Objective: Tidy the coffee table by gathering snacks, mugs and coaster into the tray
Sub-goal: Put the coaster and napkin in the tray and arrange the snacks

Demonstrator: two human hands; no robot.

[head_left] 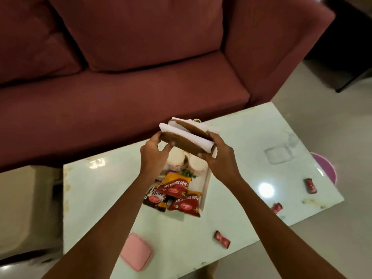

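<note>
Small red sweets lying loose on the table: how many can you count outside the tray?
3: one small red sweet near the front edge, one right of the tray, one far right. Others may be hidden.

A red-and-yellow snack packet (174,186) in the white tray (206,190) carried the words "ALOO BHUJIA SEV", seen upside down. A second red packet (186,205) below it showed "ALOO BHUJIA" and "10/-". A dark packet (155,199) beside them read "SALTED"; its other print was too small to read.

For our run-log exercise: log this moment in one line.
hands: left, right hold coasters | over: tray | loose: pink coaster
</note>
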